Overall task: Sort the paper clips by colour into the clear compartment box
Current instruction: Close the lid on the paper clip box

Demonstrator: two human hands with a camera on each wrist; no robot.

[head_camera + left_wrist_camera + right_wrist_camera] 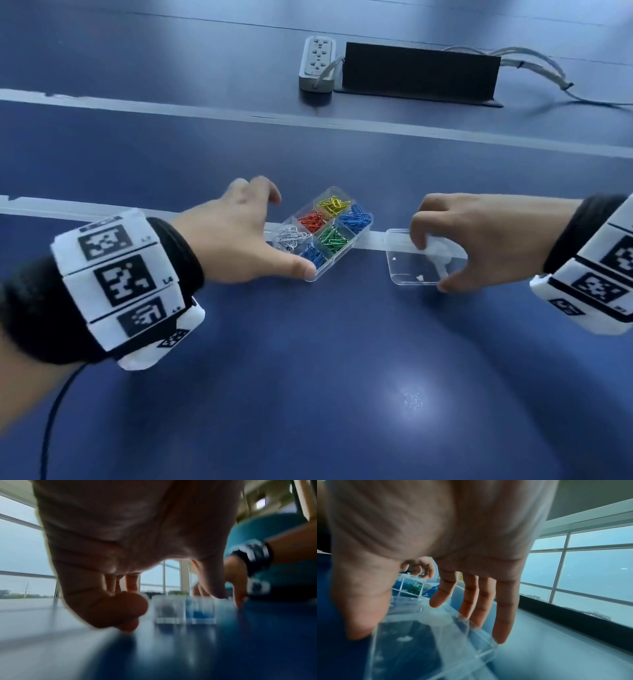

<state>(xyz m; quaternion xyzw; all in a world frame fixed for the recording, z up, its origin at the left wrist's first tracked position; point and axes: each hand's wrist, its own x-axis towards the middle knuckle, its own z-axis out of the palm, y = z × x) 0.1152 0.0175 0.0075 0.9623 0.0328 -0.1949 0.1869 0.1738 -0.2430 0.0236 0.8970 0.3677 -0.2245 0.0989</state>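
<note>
From the head camera I look down on a dark blue table (pixel 308 342) crossed by pale strips. Near the middle sits the clear compartment box (pixel 322 236), lidless, six cells in two rows. I see yellow paper clips (pixel 334 204) in the far cell, red paper clips (pixel 311 221) next to them, silver paper clips (pixel 291 237) at the left end, blue paper clips (pixel 356 218) on the far right side, green paper clips (pixel 333 238) in the middle, and more blue ones in the near cell.

My left hand (pixel 236 236) rests over the box's left end. Its fingers are spread and bent downward, the thumb tip touching the near corner of the box. I cannot tell whether the fingers actually clamp the box; the left wrist view is blurred and shows only the thumb at the box edge.

To the right, just apart from the box, the clear lid (pixel 424 263) lies flat on the table. My right hand (pixel 479 236) arches over it, thumb against the near edge and fingertips (pixel 499 635) on the far edge, pinching it between them.

At the far side of the table stand a white power strip (pixel 317 63) and a black rectangular block (pixel 419 73), with grey cables (pixel 534 65) trailing right.
</note>
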